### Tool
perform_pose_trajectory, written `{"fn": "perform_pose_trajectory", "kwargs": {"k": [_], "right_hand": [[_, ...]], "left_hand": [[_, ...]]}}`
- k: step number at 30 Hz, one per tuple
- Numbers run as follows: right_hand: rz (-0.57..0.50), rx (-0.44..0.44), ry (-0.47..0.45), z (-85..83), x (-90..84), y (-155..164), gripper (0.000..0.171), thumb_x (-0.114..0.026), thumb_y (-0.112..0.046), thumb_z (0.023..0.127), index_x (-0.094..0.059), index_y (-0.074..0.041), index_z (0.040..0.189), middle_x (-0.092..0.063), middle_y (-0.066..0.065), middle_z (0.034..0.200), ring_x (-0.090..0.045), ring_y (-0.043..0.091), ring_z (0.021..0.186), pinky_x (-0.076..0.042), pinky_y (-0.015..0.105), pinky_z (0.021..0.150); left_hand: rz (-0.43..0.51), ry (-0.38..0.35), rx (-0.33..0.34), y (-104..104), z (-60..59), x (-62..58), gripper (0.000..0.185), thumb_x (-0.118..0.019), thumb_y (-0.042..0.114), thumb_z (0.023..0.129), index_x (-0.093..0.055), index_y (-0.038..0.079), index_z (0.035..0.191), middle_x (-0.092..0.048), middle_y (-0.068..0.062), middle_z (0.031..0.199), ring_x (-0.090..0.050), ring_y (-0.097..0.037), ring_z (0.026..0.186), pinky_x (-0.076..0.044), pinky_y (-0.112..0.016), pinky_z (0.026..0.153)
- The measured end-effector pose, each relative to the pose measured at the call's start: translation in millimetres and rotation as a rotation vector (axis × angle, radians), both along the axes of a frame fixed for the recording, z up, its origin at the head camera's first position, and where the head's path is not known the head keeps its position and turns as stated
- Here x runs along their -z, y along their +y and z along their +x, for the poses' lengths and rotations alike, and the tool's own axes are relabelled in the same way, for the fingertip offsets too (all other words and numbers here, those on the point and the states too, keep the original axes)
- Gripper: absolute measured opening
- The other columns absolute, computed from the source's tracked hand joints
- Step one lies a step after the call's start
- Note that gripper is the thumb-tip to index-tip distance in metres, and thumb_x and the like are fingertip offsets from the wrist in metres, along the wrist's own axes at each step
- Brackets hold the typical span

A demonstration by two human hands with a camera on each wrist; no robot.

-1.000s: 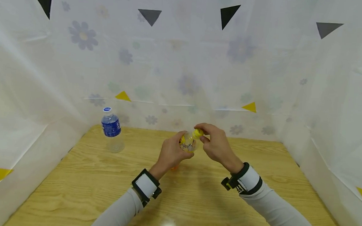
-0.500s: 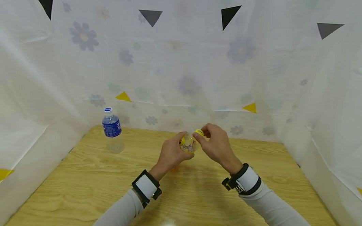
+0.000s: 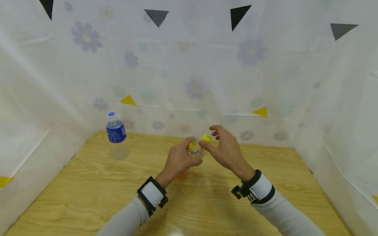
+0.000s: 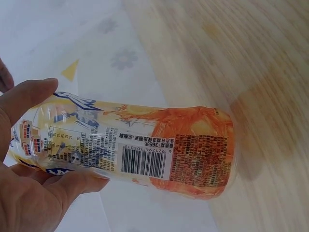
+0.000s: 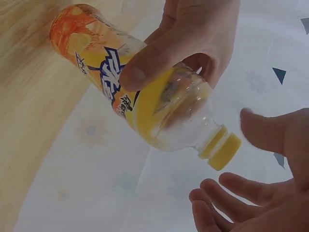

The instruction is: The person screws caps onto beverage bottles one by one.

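Your left hand point(image 3: 178, 161) grips the bottle point(image 4: 140, 151), tilted above the table point(image 3: 86, 184) centre. Your right hand point(image 3: 224, 151) is spread loosely, fingers apart around the yellow cap point(image 5: 221, 149), not gripping it.

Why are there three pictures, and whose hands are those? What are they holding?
These are one person's two bare hands, filmed by three small cameras at the same moment. The big picture comes from a camera on the person's head, looking down at a wooden table. The other two come from cameras strapped to each wrist, so everything looks very close.

The left hand grips an orange drink bottle, tilted off the table. The right hand is spread open around its yellow cap; whether the fingers touch the cap is hard to tell. A water bottle with a blue label stands on the table to the left. White flowery curtains hang all around.
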State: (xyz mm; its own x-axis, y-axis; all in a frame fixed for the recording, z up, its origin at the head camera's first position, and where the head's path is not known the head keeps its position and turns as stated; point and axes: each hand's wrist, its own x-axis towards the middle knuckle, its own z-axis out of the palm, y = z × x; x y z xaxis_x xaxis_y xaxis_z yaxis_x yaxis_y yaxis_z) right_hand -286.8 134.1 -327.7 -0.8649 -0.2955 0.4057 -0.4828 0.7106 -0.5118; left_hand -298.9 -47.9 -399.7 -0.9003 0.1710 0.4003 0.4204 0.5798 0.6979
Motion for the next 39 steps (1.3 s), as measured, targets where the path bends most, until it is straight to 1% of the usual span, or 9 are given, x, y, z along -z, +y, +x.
{"fn": "perform_pose_trajectory", "kwargs": {"k": [2, 5, 9, 15, 24, 27, 30, 35, 39], "right_hand": [[0.001, -0.038, 0.038, 0.4, -2.3, 0.6, 0.054, -0.071, -0.017, 0.095, -0.052, -0.003, 0.143, -0.063, 0.022, 0.13, -0.062, 0.041, 0.115, -0.053, 0.054, 0.092], [0.01, -0.083, 0.081, 0.5, -4.4, 1.2, 0.051, -0.064, 0.003, 0.093, -0.055, -0.005, 0.142, -0.063, 0.019, 0.134, -0.061, 0.04, 0.117, -0.052, 0.056, 0.093], [0.01, -0.095, 0.079, -0.1, -4.4, 0.9, 0.051, -0.054, 0.013, 0.09, -0.061, -0.009, 0.136, -0.066, 0.015, 0.131, -0.061, 0.04, 0.118, -0.054, 0.055, 0.089], [-0.003, -0.091, 0.051, -1.4, -0.9, -0.9, 0.044, -0.053, 0.012, 0.092, -0.066, -0.008, 0.13, -0.069, 0.015, 0.122, -0.065, 0.036, 0.112, -0.056, 0.05, 0.086], [-0.012, -0.102, 0.076, -1.1, 0.4, -1.1, 0.04, -0.054, 0.011, 0.093, -0.066, -0.004, 0.128, -0.068, 0.015, 0.125, -0.065, 0.035, 0.11, -0.056, 0.05, 0.087], [-0.008, -0.092, 0.072, -1.0, 0.5, -1.3, 0.035, -0.059, 0.005, 0.095, -0.066, -0.003, 0.128, -0.068, 0.016, 0.124, -0.065, 0.035, 0.109, -0.055, 0.051, 0.089], [-0.013, -0.068, 0.059, -1.0, 0.2, -1.8, 0.027, -0.065, -0.006, 0.096, -0.067, -0.002, 0.123, -0.07, 0.016, 0.117, -0.066, 0.034, 0.106, -0.054, 0.052, 0.09], [-0.026, -0.021, 0.059, -1.5, 1.2, -2.0, 0.023, -0.071, -0.023, 0.096, -0.068, -0.003, 0.107, -0.07, 0.012, 0.1, -0.066, 0.03, 0.094, -0.054, 0.049, 0.083], [-0.021, -0.002, 0.078, -3.2, 5.4, -0.7, 0.026, -0.071, -0.029, 0.096, -0.067, -0.005, 0.101, -0.068, 0.011, 0.095, -0.065, 0.028, 0.09, -0.053, 0.046, 0.08]], "left_hand": [[0.0, 0.004, 0.003, 0.2, -0.2, -0.4, 0.076, -0.09, 0.022, 0.075, -0.056, 0.009, 0.142, -0.073, -0.013, 0.11, -0.072, -0.025, 0.09, -0.059, -0.038, 0.073], [-0.003, 0.006, 0.0, 0.5, -0.9, -1.1, 0.076, -0.09, 0.022, 0.075, -0.056, 0.008, 0.142, -0.073, -0.012, 0.113, -0.072, -0.026, 0.092, -0.059, -0.039, 0.076], [-0.003, -0.002, -0.01, 0.7, -2.0, -2.4, 0.076, -0.09, 0.022, 0.075, -0.056, 0.01, 0.141, -0.072, -0.012, 0.114, -0.071, -0.026, 0.093, -0.058, -0.039, 0.076], [-0.003, -0.01, -0.009, 0.3, -2.5, -2.9, 0.075, -0.09, 0.023, 0.074, -0.057, 0.011, 0.141, -0.072, -0.011, 0.113, -0.07, -0.025, 0.092, -0.058, -0.039, 0.076], [-0.011, -0.011, -0.013, 0.4, -2.7, -2.6, 0.075, -0.09, 0.023, 0.075, -0.056, 0.011, 0.141, -0.072, -0.011, 0.111, -0.07, -0.024, 0.091, -0.057, -0.037, 0.074], [-0.011, -0.012, -0.012, 0.3, -2.4, -2.5, 0.076, -0.09, 0.023, 0.075, -0.056, 0.011, 0.141, -0.072, -0.011, 0.111, -0.07, -0.024, 0.09, -0.057, -0.037, 0.073], [-0.012, -0.012, -0.016, 0.2, -2.2, -2.5, 0.075, -0.09, 0.023, 0.074, -0.057, 0.012, 0.141, -0.072, -0.01, 0.11, -0.07, -0.024, 0.09, -0.057, -0.037, 0.073], [-0.012, -0.008, -0.018, 0.3, -2.2, -1.7, 0.074, -0.09, 0.023, 0.074, -0.058, 0.012, 0.139, -0.073, -0.009, 0.108, -0.07, -0.022, 0.088, -0.057, -0.035, 0.072], [-0.013, -0.014, -0.017, 0.6, -1.4, -0.9, 0.075, -0.09, 0.024, 0.073, -0.058, 0.011, 0.14, -0.073, -0.009, 0.107, -0.07, -0.022, 0.087, -0.056, -0.034, 0.07]]}}
